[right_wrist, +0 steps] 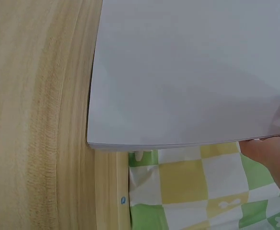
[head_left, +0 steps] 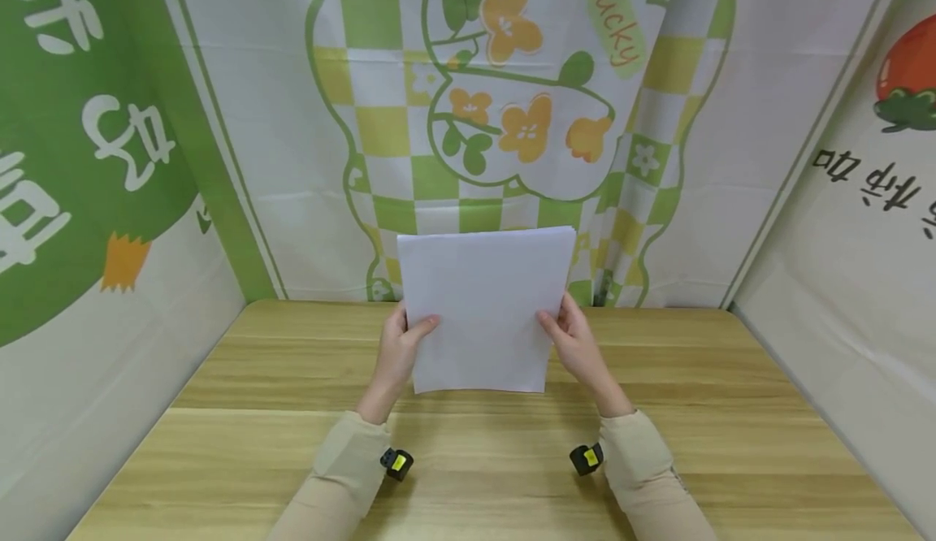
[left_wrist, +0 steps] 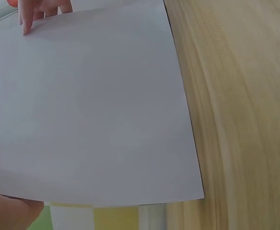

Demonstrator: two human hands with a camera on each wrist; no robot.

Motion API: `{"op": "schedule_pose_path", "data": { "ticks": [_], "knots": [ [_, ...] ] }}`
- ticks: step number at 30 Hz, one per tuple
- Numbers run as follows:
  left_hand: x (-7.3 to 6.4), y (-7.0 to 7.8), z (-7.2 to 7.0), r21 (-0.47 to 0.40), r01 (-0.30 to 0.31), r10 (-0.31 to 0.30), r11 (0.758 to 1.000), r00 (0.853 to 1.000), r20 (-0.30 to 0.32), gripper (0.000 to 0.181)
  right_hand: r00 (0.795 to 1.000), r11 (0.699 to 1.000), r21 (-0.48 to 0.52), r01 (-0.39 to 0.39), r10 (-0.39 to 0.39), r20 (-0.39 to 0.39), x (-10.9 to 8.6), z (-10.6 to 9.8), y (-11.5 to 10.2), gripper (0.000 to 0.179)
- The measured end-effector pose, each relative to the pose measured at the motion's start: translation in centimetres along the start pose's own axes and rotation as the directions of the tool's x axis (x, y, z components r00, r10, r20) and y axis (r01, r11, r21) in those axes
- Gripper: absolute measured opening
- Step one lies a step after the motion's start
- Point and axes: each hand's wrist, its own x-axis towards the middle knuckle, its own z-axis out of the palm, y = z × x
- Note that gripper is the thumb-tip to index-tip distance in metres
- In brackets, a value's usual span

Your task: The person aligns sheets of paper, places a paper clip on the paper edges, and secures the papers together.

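A stack of white paper [head_left: 484, 305] stands tilted up over the wooden table, its blank face toward me. My left hand [head_left: 400, 349] grips its left edge, thumb on the front and fingers behind. At the right edge my right hand [head_left: 578, 344] holds it the same way. The right wrist view shows several layered sheets along the edge of the stack [right_wrist: 178, 96], with part of the right hand [right_wrist: 272, 155] at that edge. In the left wrist view, the stack [left_wrist: 92, 105] fills most of the picture, and its lower edge lies close to the tabletop.
The wooden table [head_left: 219, 443] spreads out on both sides of the paper. Behind it hangs a green and yellow checked curtain [head_left: 380, 119] with flowers. Printed cloth walls [head_left: 80, 159] flank the table. Black wrist devices [head_left: 398, 464] sit at both sleeves.
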Motion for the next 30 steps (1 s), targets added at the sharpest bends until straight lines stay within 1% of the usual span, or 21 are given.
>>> {"op": "schedule_pose_path", "data": {
  "ticks": [6,9,12,20,26,30],
  "knots": [
    [0.3,0.4,0.0,0.034,0.014,-0.012,0.999,0.999,-0.043,0.036,1.000,1.000,0.014,-0.003,0.003,-0.020,0.0,-0.1,-0.3,0.041],
    [0.4,0.5,-0.1,0.051,0.021,-0.018,0.998,0.998,-0.054,0.036,1.000,1.000,0.020,0.001,-0.001,-0.015,0.1,-0.2,-0.4,0.041],
    [0.6,0.5,-0.2,0.054,0.027,-0.025,0.998,0.999,-0.047,0.036,1.000,1.000,0.020,0.004,-0.003,-0.013,0.2,-0.3,-0.5,0.040],
    [0.6,1.3,-0.5,0.040,0.020,-0.020,0.999,1.000,0.012,0.034,1.000,0.999,0.039,0.012,-0.012,-0.017,0.4,-0.3,-1.0,0.041],
    [0.7,2.0,-0.4,0.054,0.011,-0.012,0.998,1.000,0.021,0.033,1.000,1.000,0.024,0.008,-0.007,-0.024,0.6,-0.2,-1.6,0.043],
    [0.7,2.4,-0.4,0.063,0.010,-0.011,0.998,1.000,0.018,0.033,1.000,0.999,0.025,0.022,-0.022,-0.018,0.7,-0.1,-2.1,0.044]
  ]
}}
